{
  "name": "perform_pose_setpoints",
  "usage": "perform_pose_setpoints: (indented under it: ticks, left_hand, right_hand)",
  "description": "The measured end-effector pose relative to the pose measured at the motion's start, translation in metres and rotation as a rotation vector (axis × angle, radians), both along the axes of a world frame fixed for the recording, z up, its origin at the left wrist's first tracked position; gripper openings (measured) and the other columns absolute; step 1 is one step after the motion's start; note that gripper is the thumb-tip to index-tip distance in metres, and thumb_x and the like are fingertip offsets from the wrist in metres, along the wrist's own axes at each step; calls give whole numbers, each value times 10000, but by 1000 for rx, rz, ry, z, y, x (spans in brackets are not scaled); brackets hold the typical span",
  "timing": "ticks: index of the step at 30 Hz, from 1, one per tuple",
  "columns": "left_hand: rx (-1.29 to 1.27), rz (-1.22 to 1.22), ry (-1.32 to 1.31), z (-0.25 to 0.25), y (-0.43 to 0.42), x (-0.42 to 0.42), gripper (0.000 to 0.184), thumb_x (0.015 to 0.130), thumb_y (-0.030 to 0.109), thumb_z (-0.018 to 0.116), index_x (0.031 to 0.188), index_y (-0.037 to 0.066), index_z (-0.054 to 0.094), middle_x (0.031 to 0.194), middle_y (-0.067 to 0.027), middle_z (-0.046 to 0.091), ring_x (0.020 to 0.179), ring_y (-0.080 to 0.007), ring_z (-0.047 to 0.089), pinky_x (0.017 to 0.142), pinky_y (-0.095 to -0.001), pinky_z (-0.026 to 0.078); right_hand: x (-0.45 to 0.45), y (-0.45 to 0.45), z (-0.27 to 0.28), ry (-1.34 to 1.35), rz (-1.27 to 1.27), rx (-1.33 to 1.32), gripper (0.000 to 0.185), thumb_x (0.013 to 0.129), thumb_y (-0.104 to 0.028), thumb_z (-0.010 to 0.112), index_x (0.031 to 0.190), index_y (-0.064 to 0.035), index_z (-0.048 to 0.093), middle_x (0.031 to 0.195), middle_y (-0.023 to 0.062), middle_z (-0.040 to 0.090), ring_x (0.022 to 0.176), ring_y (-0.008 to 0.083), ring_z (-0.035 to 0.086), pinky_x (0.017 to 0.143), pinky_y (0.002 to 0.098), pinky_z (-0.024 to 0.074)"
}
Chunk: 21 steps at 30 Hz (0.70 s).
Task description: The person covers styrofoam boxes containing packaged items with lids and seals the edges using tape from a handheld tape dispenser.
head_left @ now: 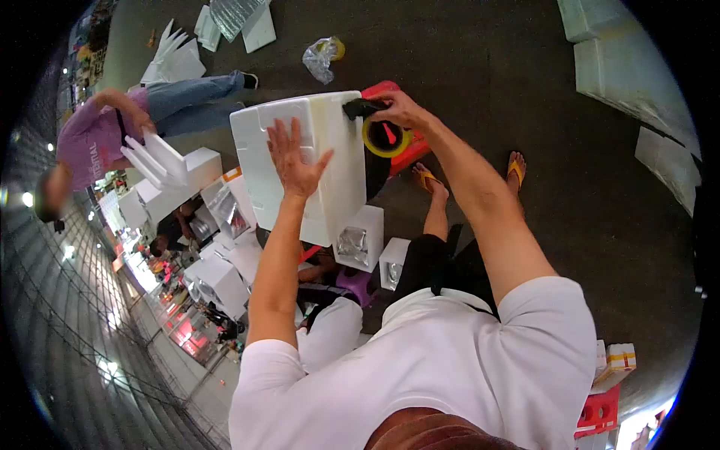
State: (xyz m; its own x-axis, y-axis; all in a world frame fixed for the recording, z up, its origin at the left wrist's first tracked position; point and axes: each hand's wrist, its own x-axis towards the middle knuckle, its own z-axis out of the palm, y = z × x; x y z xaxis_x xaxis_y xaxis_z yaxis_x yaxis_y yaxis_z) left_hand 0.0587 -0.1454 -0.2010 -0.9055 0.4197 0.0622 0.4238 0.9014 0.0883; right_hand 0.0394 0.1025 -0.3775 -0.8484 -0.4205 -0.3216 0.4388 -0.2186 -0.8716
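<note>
A white foam box [274, 176] with a lid stands in front of me on a red support. My left hand [295, 157] lies flat on its lid, fingers spread and holding nothing. At the box's right edge, my right hand [397, 112] is closed around a tape dispenser [360, 109] with a black handle. The dispenser carries a yellow-rimmed roll of tape [387, 138] and is against or very near the box side; I cannot tell if they touch. A strip of tape seems to run along the box edge.
A person in a purple shirt [94, 139] at the left holds white foam pieces [156, 161]. Several more foam boxes [360, 238] stand below and left, near a purple stool [355, 285]. A crumpled plastic bag [320, 60] lies on the dark floor. Foam blocks [630, 71] line the right.
</note>
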Motion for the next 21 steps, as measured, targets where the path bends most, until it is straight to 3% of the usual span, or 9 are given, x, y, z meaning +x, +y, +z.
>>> perform_pose_setpoints:
  ticks: [3, 5, 7, 9, 13, 15, 16, 18, 21]
  left_hand:
    - [33, 192, 1, -11, -3, -1, 887, 796, 517, 711, 1525, 179, 337, 1583, -217, 228, 1460, -452, 164, 1186, -531, 123]
    - [45, 427, 8, -11, 1, -15, 873, 784, 464, 733, 1519, 187, 353, 1571, -229, 251, 1459, -446, 174, 1182, -535, 145]
    - [30, 525, 11, -18, -4, -32, 862, 794, 490, 717, 1515, 184, 358, 1571, -232, 248, 1456, -452, 176, 1182, -538, 141]
    - [6, 834, 27, -18, -11, -52, 847, 825, 550, 660, 1520, 182, 346, 1569, -245, 242, 1455, -460, 168, 1183, -541, 130]
    - [24, 1199, 6, -13, -28, -77, 868, 844, 620, 599, 1523, 152, 327, 1559, -277, 231, 1450, -469, 171, 1182, -546, 132]
    - [277, 1289, 80, -8, -34, -67, 898, 859, 652, 550, 1522, 99, 308, 1548, -309, 221, 1450, -468, 173, 1181, -544, 142]
    - [354, 901, 68, -21, -54, -51, 941, 847, 667, 557, 1514, 52, 305, 1542, -327, 214, 1458, -465, 150, 1186, -538, 127]
    - [73, -2, -15, -16, -43, 4, 987, 779, 619, 683, 1520, 81, 315, 1570, -249, 232, 1469, -455, 124, 1172, -553, 159]
    - [16, 116, -54, 0, 0, 52, 999, 707, 576, 744, 1528, 183, 333, 1596, -195, 207, 1478, -437, 114, 1168, -584, 120]
  right_hand:
    - [7, -2, -11, -62, -73, -114, 591, 774, -153, 800, 1314, -62, 579, 1040, 123, 703, 889, 168, 674, 802, 328, 567]
    - [39, 6, -12, -46, 84, 63, 619, 769, -161, 799, 1331, -52, 562, 1117, 140, 681, 988, 177, 662, 831, 331, 563]
    - [91, 24, 4, 5, 235, 104, 610, 727, -222, 814, 1278, -59, 611, 1237, 123, 612, 1159, 211, 555, 1012, 367, 450]
    - [130, 22, -2, 101, 327, 103, 617, 717, -204, 806, 1290, -80, 613, 1209, 122, 619, 1186, 224, 533, 1051, 381, 407]
    - [100, 23, -17, -19, 185, 185, 601, 722, -164, 793, 1288, -69, 615, 1156, 84, 645, 1044, 182, 599, 939, 331, 484]
    - [60, 21, -11, -50, 99, 76, 579, 726, -165, 794, 1271, -61, 631, 1076, 71, 640, 981, 179, 594, 891, 326, 488]
    - [40, 28, 7, -20, 103, 71, 581, 733, -166, 790, 1275, -44, 621, 1114, 94, 643, 1040, 197, 590, 930, 350, 477]
    - [10, 18, -2, 30, 113, 120, 583, 749, -187, 787, 1286, -50, 609, 1157, 115, 640, 1071, 192, 583, 959, 354, 471]
    - [12, 23, 18, -4, 71, 106, 564, 769, -189, 783, 1277, -22, 604, 1144, 113, 645, 1038, 180, 598, 927, 331, 489]
